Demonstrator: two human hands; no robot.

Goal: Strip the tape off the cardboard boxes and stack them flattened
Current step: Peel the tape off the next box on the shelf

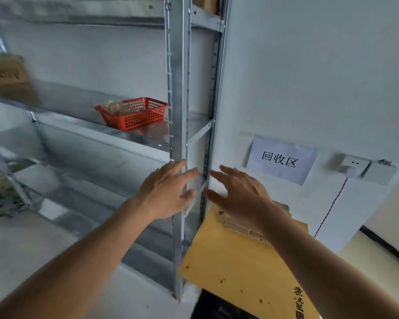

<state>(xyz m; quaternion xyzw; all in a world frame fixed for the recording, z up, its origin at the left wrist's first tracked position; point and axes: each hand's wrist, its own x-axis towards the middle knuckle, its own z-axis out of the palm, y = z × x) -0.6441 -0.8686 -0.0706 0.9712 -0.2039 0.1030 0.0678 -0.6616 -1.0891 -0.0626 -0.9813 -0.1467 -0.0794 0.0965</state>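
Head view: both hands reach forward with fingers spread, holding nothing, the left hand (166,192) before the metal shelving post (177,88), the right hand (240,194) above the flattened yellow cardboard box (235,261) leaning below a paper sign (281,160).

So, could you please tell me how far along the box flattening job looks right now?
Done: one yellow-brown flattened cardboard box stands against the wall under the paper sign. In hand: nothing; the left hand and right hand hover open above it. Left: a blurred cardboard box sits on the metal shelf; tape is not discernible.
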